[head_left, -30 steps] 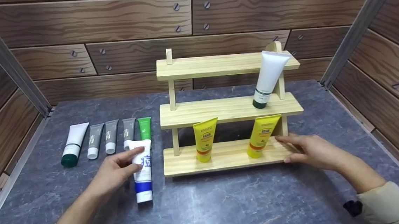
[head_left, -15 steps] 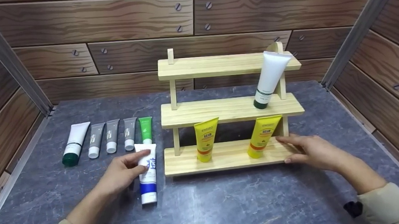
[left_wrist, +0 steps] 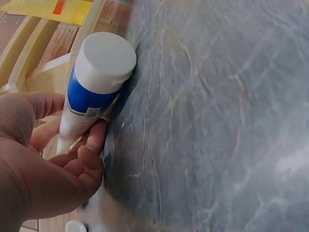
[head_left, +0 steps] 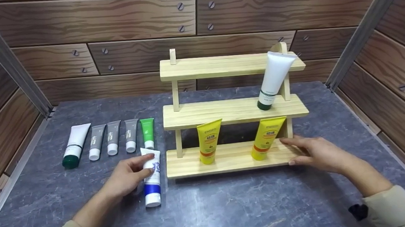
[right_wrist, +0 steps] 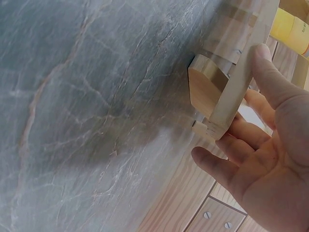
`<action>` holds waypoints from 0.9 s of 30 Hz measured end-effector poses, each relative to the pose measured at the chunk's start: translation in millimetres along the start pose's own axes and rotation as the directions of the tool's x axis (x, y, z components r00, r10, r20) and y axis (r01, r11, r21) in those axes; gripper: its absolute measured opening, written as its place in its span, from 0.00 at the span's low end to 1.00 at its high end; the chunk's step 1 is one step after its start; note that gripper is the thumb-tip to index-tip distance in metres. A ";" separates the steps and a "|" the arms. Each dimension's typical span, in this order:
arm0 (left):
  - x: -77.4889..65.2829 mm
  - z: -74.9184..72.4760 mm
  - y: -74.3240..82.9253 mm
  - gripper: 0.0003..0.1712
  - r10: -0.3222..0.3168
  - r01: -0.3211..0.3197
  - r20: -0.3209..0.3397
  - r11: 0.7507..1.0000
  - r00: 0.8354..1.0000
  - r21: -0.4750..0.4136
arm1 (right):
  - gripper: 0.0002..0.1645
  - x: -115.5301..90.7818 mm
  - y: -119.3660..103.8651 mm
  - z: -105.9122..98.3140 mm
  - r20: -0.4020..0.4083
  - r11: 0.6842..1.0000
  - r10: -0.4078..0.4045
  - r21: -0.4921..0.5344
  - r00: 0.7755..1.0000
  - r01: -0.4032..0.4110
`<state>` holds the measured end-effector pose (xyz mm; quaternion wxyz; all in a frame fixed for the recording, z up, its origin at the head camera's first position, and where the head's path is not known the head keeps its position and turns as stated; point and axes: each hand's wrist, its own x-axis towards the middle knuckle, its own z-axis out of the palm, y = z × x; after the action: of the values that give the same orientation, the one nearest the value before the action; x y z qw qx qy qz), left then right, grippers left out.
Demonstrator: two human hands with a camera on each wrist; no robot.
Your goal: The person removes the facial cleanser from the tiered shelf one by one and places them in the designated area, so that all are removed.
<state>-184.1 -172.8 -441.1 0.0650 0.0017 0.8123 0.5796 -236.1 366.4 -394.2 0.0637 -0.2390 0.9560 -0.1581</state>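
My left hand [head_left: 126,175] pinches a white squeeze tube [head_left: 152,181] with a blue band, left of the wooden shelf rack [head_left: 234,111]. In the left wrist view the tube's white cap [left_wrist: 108,60] points toward the camera, and fingers curl beneath its body. At the rack's lower right end, my right hand [head_left: 315,153] grips the bottom shelf board [right_wrist: 236,92], thumb on its front edge and fingers behind. Two yellow tubes, one left [head_left: 208,145] and one right [head_left: 266,141], stand on that bottom shelf. A white tube with a dark green cap [head_left: 270,84] stands on the middle shelf.
On the grey marbled tabletop [head_left: 230,207], left of the rack, lie a green tube [head_left: 147,129], several grey tubes [head_left: 113,137] and a white tube with a green cap [head_left: 74,147]. Wood-patterned walls [head_left: 128,19] enclose the back and sides.
My left hand has shifted slightly to the right with the white and blue tube, which comes closer to the rack and turns a little. My right hand keeps its place on the rack.
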 end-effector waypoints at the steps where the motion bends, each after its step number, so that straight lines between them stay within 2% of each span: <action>1: -0.1 0.1 -0.2 0.30 -0.001 0.001 0.000 1.000 1.000 0.006 | 0.44 0.2 -0.2 0.0 0.002 1.000 0.000 -0.001 1.000 0.000; 9: -0.1 0.7 -0.2 0.31 0.009 -0.009 0.005 0.999 1.000 0.032 | 0.45 0.4 -0.2 -0.5 0.007 1.000 0.006 0.000 1.000 -0.006; 18: -0.1 -2.6 -3.0 0.30 0.067 -0.069 0.034 0.996 0.997 0.063 | 0.45 0.5 -0.3 -0.3 0.001 1.000 -0.007 -0.003 1.000 0.007; 27: 1.8 -8.2 -8.8 0.32 0.046 -0.049 0.069 0.998 0.997 0.049 | 0.46 1.9 -1.1 -1.3 0.009 1.000 0.006 -0.005 1.000 -0.006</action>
<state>-186.1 -183.2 -447.0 0.0788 0.0423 0.8237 0.5600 -237.5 364.9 -392.7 0.0679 -0.2371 0.9567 -0.1543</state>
